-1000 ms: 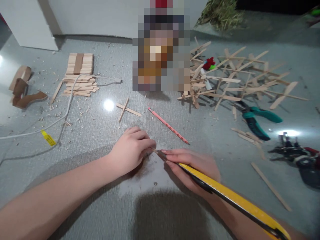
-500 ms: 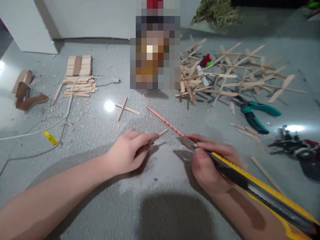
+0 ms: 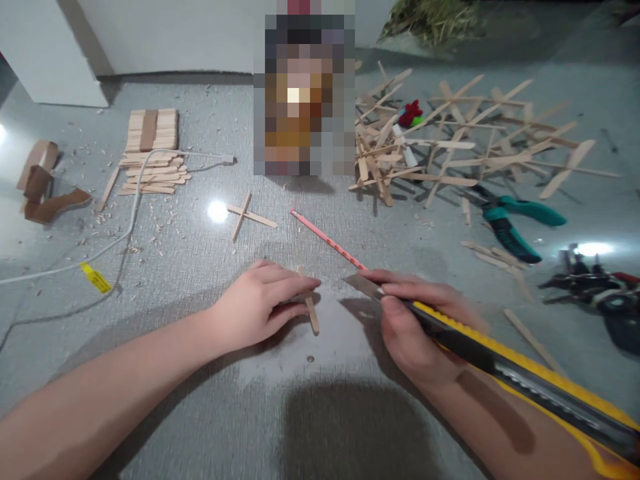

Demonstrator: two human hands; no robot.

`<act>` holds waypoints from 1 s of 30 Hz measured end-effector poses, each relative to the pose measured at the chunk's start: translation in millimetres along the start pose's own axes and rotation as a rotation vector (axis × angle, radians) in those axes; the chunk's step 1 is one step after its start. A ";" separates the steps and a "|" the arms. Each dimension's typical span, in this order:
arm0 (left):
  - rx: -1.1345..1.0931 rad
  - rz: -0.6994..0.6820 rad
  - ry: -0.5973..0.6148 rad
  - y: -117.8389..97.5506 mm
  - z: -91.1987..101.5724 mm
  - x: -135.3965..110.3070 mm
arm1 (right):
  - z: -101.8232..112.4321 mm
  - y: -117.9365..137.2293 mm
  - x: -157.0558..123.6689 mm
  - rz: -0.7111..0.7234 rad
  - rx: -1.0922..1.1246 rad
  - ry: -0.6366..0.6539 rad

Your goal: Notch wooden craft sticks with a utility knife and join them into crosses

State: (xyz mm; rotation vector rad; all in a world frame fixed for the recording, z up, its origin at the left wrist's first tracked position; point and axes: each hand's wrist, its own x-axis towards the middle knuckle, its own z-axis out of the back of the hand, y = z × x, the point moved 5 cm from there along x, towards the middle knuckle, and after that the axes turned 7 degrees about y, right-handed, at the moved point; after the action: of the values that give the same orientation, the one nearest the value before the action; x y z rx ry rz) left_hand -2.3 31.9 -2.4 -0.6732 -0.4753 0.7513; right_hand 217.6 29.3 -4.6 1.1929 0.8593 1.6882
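Observation:
My left hand (image 3: pixel 260 303) pinches a short wooden craft stick (image 3: pixel 311 312) that lies on the grey floor, running toward me. My right hand (image 3: pixel 417 320) grips a yellow and black utility knife (image 3: pixel 505 373); its bare blade points left, a little apart from the stick. A red pencil (image 3: pixel 325 239) lies just beyond both hands.
Two crossed sticks (image 3: pixel 247 215) lie ahead. A flat panel and stack of sticks (image 3: pixel 150 150) sit at the far left with a white cable (image 3: pixel 100 247). A loose heap of sticks (image 3: pixel 450 150), teal pliers (image 3: pixel 515 230) and dark tools (image 3: pixel 595 287) are on the right. Wood shavings litter the floor.
The stick in my left hand has turned from pointing right, raised, to lying on the floor and pointing toward me. My right hand with the knife has drawn away to the right.

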 end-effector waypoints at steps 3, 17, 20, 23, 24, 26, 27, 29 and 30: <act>0.091 0.026 0.046 -1.3 -1.3 2.1 | -0.1 0.3 0.3 0.003 -0.031 -0.003; 0.194 0.159 0.041 2.7 -3.2 3.1 | -13.6 14.6 7.5 0.121 -0.120 0.263; 0.203 0.136 0.035 2.0 -3.9 3.2 | -15.3 15.5 9.8 0.119 -0.131 0.296; 0.183 0.125 0.016 2.3 -3.0 2.7 | -16.9 16.3 12.3 0.114 -0.138 0.319; 0.178 0.121 0.006 2.3 -2.2 2.4 | -18.0 17.0 12.8 0.118 -0.145 0.330; 0.177 0.099 -0.018 1.0 -0.5 1.7 | -21.3 18.6 12.4 0.135 -0.164 0.357; 0.183 0.082 -0.029 -0.1 0.2 1.2 | -23.1 19.1 11.5 0.143 -0.175 0.367; 0.221 0.041 -0.057 -3.3 1.0 -0.2 | -26.3 19.1 8.7 0.149 -0.186 0.376; 0.254 0.020 -0.068 -5.1 0.9 -1.0 | -27.7 18.3 7.3 0.142 -0.188 0.376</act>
State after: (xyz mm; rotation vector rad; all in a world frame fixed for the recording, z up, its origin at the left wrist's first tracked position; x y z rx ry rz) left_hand -1.1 28.7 1.6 -0.4170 -0.4269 0.8389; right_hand 185.3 27.7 5.9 0.8374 0.8290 2.1008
